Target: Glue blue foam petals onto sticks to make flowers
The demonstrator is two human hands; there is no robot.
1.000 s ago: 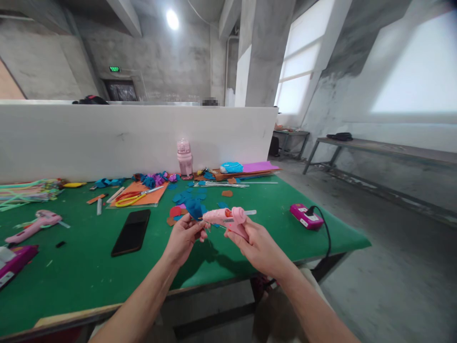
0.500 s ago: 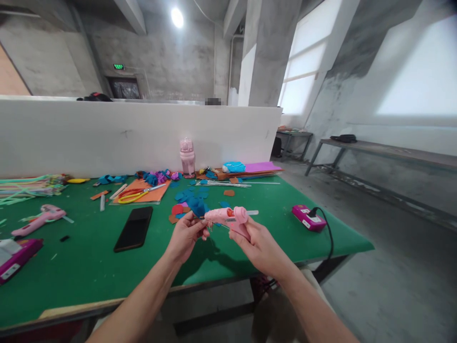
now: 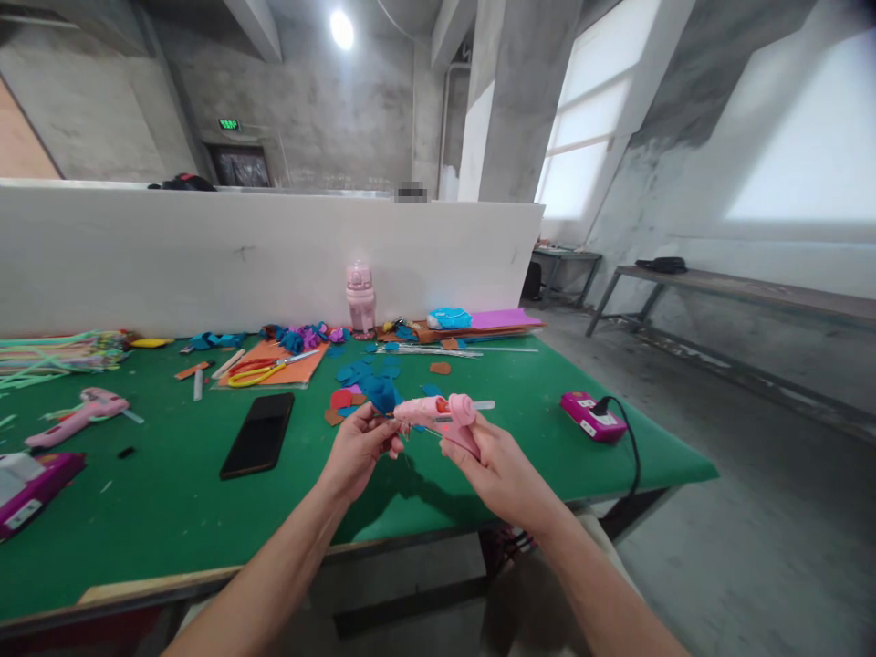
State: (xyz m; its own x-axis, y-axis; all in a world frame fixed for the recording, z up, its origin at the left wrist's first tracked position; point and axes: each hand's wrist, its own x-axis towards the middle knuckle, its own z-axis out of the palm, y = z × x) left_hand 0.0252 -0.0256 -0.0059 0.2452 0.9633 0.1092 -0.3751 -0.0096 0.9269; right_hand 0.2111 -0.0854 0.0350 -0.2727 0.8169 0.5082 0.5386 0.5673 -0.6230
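My right hand (image 3: 494,461) is closed around the handle of a pink hot glue gun (image 3: 431,412). A clear glue stick (image 3: 484,405) pokes out of its back end. The gun's nozzle points left, at my left hand (image 3: 361,445), whose fingers pinch a blue felt flower (image 3: 381,394). Where nozzle and flower meet, my fingers hide the detail. Behind them lie loose blue felt pieces (image 3: 354,372) with a red felt piece (image 3: 340,399) and brown ones.
A black phone (image 3: 258,436) lies left of my hands, with yellow-handled scissors (image 3: 264,372) beyond it. A second pink glue gun (image 3: 82,418) rests at far left. On the right sits a purple power strip (image 3: 592,417) with a black cord. A pink bottle (image 3: 360,297) stands by the white partition (image 3: 274,255).
Both hands keep nearly the same pose, glue gun against the blue felt flower. The whole view has shifted very slightly; nothing was let go or picked up.
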